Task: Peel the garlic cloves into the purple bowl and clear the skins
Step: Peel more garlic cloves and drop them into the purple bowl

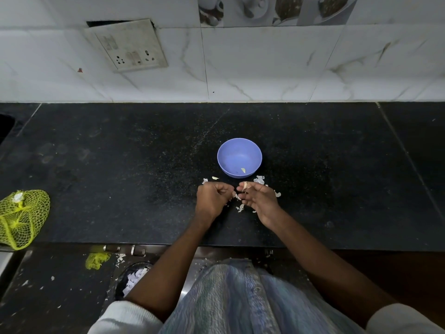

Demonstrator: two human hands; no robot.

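the purple bowl (239,157) sits mid-worktop (120,165) with one peeled clove (243,170) inside. just in front of it the left hand (212,198) is curled around something small, what i cannot tell, and the right hand (258,201) pinches a garlic clove (245,186). loose skins (259,180) lie around both hands. a yellow net bag (21,218) rests at the worktop's left front edge.

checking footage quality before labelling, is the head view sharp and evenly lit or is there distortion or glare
Head view: wide-angle bend curves the counter edge and wall tiles; light is dim and soft, corners darker, no hard glare; purple bowl and both hands, left and right, are fairly sharp; the small skins look soft.
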